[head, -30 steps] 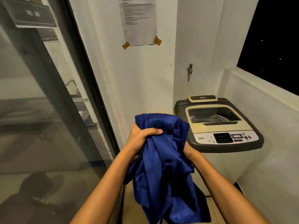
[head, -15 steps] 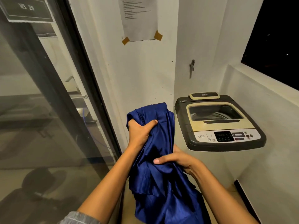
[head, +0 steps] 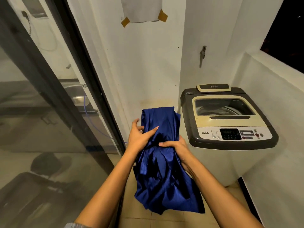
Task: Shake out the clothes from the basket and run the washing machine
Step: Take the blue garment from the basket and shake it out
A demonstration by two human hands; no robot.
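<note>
Both hands' grip bunches the glossy, creased blue garment (head: pixel 162 162): left hand (head: pixel 140 137) fingers loosely wrapping it, right hand (head: pixel 175 146) clenched, fingertips buried in folds.

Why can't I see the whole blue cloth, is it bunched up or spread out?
Bunched up. The blue cloth hangs in crumpled folds, gathered between the left hand and right hand, beside the washing machine.

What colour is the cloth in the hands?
Shiny dark blue cloth, plain, seen in the head view.
</note>
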